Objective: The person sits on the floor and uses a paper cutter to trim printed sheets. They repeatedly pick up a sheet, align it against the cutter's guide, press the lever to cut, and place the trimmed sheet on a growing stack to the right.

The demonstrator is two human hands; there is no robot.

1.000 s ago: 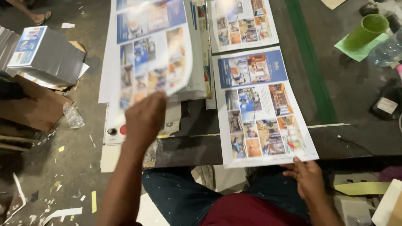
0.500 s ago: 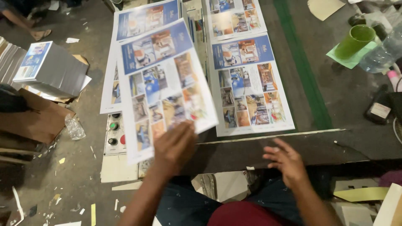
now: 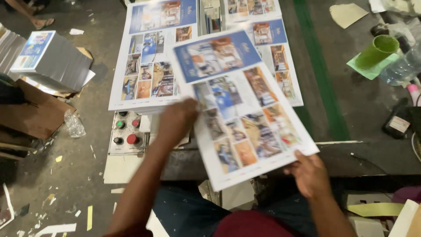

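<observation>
- Nearest the camera, the right hand (image 3: 310, 174) pinches the lower right corner of one printed sheet (image 3: 245, 109), fingers closed on its edge.
- Left hand (image 3: 176, 120) grips the sheet's left edge, fingers curled around it.
- Sheet hangs above the table, long axis running near to far, tilted leftward, blue header at the far end.
- Beyond lie two stacks: left stack (image 3: 151, 61), right stack (image 3: 280, 57).
- One control panel (image 3: 126, 131), with five buttons.
- One green cup (image 3: 376, 52) at far right.

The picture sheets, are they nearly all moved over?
One printed sheet is in both hands, left hand and right hand, midway between piles. The right pile already holds some sheets. The left pile has sheets left; how many, I cannot tell.
</observation>
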